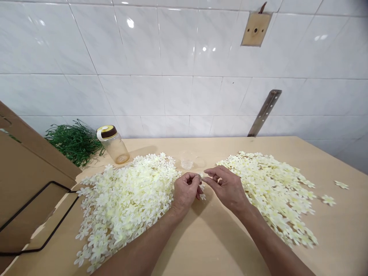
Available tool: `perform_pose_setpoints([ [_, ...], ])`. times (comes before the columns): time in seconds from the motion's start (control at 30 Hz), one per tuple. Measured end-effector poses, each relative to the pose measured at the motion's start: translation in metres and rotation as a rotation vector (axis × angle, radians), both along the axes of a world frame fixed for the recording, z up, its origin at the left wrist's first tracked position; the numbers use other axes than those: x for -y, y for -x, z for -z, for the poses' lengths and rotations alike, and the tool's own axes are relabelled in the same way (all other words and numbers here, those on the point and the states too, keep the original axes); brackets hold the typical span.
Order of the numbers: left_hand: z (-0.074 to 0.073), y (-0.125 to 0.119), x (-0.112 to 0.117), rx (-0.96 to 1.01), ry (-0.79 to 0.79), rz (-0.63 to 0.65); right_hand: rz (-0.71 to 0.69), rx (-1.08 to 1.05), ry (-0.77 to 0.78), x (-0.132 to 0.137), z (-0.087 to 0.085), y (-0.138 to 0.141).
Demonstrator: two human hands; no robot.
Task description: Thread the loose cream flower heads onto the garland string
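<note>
On the tan table (pixel 212 245), two heaps of cream fabric flowers are spread, the left heap (pixel 126 199) fuller and the right heap (pixel 273 191) flatter. Between them one small flower (pixel 202 188) is pinched by both hands. Separating or joining of petal layers seems to be in hand; a fine fingertip pull is judged to be called for. The left hand (pixel 185 191) is curled shut on it, the right hand (pixel 227 188) pinched at its edge, forearms angled inward.
</note>
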State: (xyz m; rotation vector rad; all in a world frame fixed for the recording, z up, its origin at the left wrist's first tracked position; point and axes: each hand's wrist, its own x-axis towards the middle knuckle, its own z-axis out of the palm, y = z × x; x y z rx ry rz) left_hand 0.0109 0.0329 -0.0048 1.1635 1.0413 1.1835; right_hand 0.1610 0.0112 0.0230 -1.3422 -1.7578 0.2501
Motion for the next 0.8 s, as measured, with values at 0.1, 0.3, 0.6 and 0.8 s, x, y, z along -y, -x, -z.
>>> perform_pose_setpoints([
  [0.1, 0.0001, -0.0006, 0.0006, 0.0, 0.011, 0.024, -0.014, 0.049, -0.026, 0.001, -0.0003, 0.0021],
  [0.3, -0.001, 0.0001, -0.0004, 0.142, 0.059, 0.104, -0.004, 0.072, 0.001, 0.0018, -0.0006, 0.0032],
  [0.6, -0.0017, 0.0012, -0.0001, 0.149, 0.037, 0.121, 0.039, 0.163, -0.009, 0.0042, -0.002, 0.0055],
  [0.8, -0.0015, 0.0016, -0.0003, 0.145, 0.033, 0.144, 0.075, 0.173, -0.018, 0.0056, -0.0029, 0.0091],
])
